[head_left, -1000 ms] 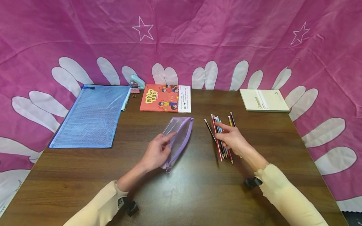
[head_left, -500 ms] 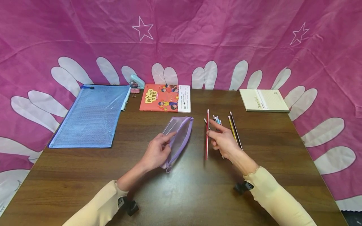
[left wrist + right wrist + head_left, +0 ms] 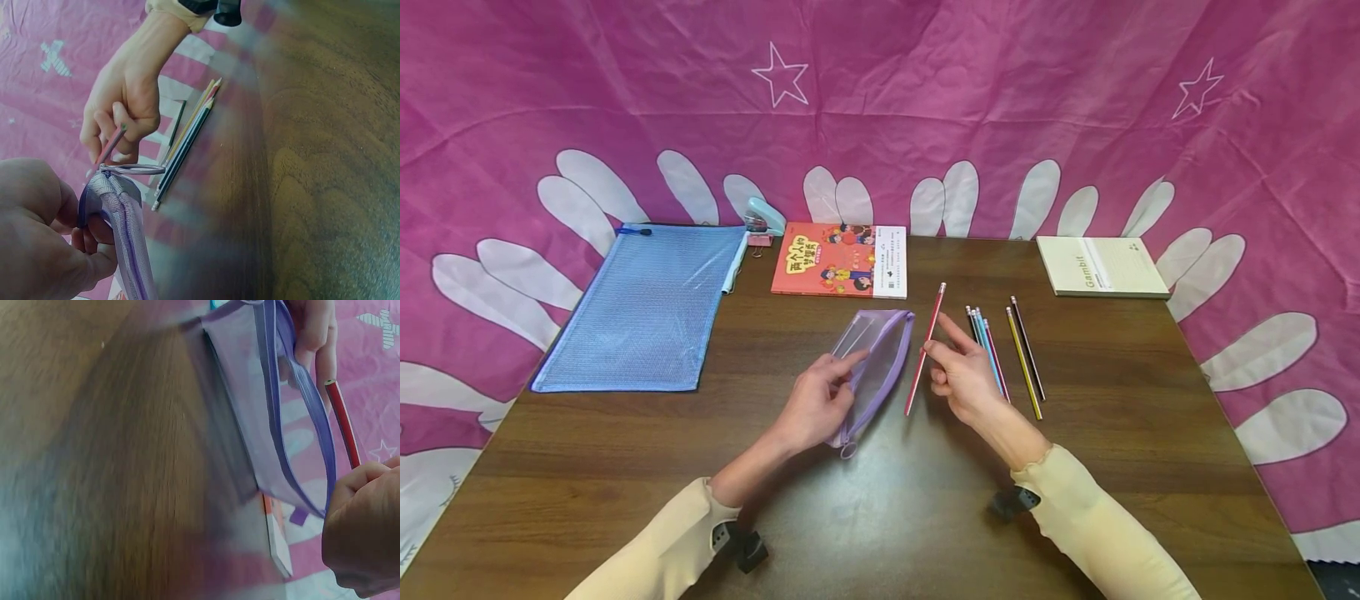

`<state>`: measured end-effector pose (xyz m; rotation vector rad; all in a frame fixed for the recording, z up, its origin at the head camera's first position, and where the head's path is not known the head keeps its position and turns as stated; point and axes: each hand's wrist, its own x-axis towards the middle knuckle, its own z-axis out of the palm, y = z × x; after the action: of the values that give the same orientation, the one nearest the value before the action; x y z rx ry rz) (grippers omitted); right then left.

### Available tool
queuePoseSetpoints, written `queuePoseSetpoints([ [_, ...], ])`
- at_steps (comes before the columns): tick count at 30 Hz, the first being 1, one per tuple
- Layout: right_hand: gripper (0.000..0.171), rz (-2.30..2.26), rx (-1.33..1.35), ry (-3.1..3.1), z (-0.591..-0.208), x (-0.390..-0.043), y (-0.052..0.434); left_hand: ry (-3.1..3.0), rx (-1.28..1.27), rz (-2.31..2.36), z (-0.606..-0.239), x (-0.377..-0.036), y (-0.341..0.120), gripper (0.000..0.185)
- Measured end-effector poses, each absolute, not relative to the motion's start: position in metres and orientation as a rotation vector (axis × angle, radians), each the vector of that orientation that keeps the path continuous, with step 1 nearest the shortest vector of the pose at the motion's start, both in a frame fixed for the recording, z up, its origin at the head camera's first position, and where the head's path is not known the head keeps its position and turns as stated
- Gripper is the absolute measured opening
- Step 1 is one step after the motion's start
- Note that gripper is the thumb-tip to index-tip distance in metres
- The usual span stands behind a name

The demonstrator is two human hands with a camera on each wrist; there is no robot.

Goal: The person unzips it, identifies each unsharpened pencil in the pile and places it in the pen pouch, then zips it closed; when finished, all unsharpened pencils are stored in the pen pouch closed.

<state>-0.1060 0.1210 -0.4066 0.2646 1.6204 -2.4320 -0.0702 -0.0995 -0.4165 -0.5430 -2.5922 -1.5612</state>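
Note:
My left hand (image 3: 816,400) grips the near side of a purple mesh pencil case (image 3: 889,379), its zipped mouth gaping toward the right. In the left wrist view, the fingers curl at the case's edge beside the ring pull (image 3: 134,169). Between thumb and fingers, my right hand (image 3: 968,375) pinches a red pencil (image 3: 917,379), held slanting just right of the case mouth, eraser end away from me. The right wrist view shows that pencil (image 3: 342,422) beside the purple zip edge (image 3: 273,394). Right of the right hand lie several pencils, including light blue (image 3: 988,343) and yellow (image 3: 1026,367) ones, partly covered.
A blue mesh zip folder (image 3: 632,317) lies at the left, with a light blue stapler (image 3: 766,217) and a pink binder clip (image 3: 760,241) by its corner. A red-covered book (image 3: 835,262) and a cream notebook (image 3: 1101,267) lie along the table's (image 3: 895,517) back.
My right hand has picked the red pencil out of the group and carried it left toward the pencil case, tilting it. The left hand and the case have stayed put.

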Motion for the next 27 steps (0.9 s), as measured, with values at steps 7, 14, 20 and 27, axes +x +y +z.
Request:
queuePoseSetpoints([
  [7,0.068,-2.527,0.298,1.628,-0.409,-0.101,0.105,-2.596,-0.542,-1.565,-0.416,-0.071,-0.099,0.052],
  [14,0.069,-2.567,0.304,1.653,-0.413,-0.097,0.092,-2.603,-0.525,-1.551,-0.415,-0.071,-0.098,0.052],
  [20,0.069,-2.591,0.332,1.645,-0.415,-0.093,0.082,-2.599,-0.514,-1.541,-0.415,-0.071,-0.096,0.052],
  [27,0.07,-2.543,0.347,1.673,-0.418,-0.088,0.076,-2.608,-0.493,-1.558,-0.413,-0.07,-0.094,0.052],
])
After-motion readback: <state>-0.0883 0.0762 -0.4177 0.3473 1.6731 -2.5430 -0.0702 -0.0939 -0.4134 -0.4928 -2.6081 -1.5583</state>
